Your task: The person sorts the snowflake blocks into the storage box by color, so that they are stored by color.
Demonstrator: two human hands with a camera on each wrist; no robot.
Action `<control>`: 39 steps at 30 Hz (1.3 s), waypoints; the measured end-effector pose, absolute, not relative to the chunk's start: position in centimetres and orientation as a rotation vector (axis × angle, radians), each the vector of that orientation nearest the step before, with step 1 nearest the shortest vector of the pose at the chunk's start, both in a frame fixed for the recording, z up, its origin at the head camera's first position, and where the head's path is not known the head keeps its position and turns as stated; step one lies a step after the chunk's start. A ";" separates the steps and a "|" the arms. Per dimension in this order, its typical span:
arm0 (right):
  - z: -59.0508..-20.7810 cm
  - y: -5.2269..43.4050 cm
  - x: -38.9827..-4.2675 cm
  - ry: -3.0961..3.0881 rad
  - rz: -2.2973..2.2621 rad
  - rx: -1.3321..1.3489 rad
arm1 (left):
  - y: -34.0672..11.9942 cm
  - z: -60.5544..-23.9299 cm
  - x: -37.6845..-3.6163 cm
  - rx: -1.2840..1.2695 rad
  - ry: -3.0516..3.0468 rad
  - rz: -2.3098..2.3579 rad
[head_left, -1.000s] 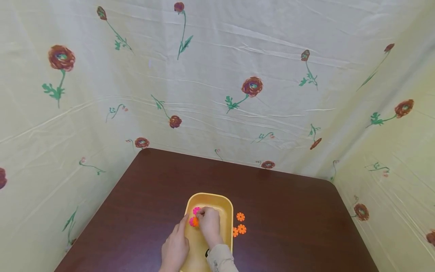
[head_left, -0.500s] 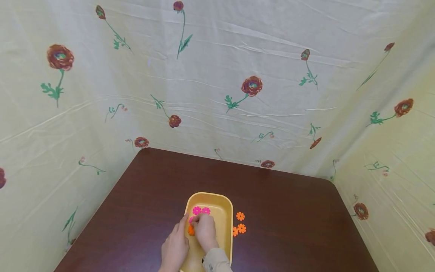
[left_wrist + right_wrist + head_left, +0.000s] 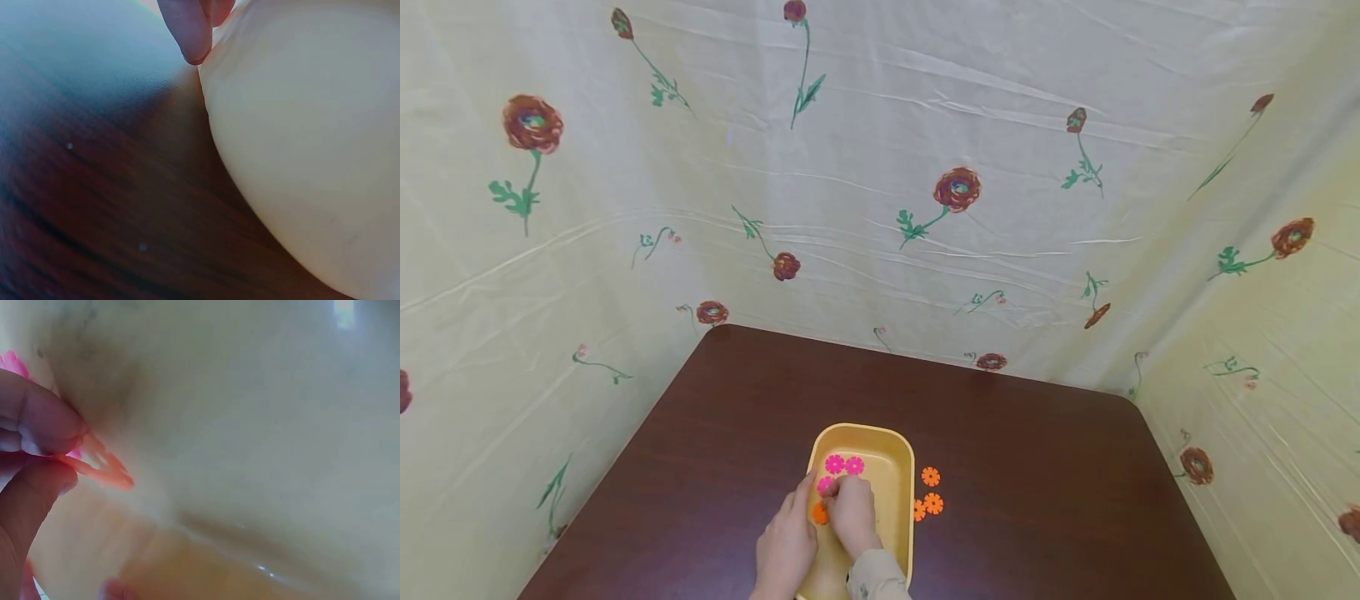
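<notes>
While the left hand (image 3: 787,546) rests open against the yellow tray (image 3: 898,483) rim, the right hand (image 3: 852,517) pinches an orange gear disc (image 3: 820,513) inside the tray, beside pink discs (image 3: 844,464).

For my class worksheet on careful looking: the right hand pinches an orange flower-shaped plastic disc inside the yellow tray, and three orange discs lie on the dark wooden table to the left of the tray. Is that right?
One detail is wrong. The three loose orange flower-shaped plastic discs lie on the dark wooden table to the right of the yellow plastic tray, not the left, as the head view shows. The right hand does pinch an orange flower-shaped disc inside the tray.
</notes>
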State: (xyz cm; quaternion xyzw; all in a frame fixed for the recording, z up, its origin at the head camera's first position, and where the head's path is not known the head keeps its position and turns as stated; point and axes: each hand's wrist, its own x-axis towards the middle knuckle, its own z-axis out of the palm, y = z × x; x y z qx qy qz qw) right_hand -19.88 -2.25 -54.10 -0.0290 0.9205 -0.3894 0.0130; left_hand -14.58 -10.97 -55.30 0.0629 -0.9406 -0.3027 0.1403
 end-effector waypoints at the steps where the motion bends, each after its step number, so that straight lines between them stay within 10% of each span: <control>1: -54.2 -2.2 -19.9 2.875 -1.205 -0.090 | -11.0 -55.3 -14.6 0.181 -2.716 -0.874; 39: -52.1 -2.1 -20.7 3.095 -1.042 -0.156 | -10.9 -55.1 -14.6 0.214 -2.747 -0.876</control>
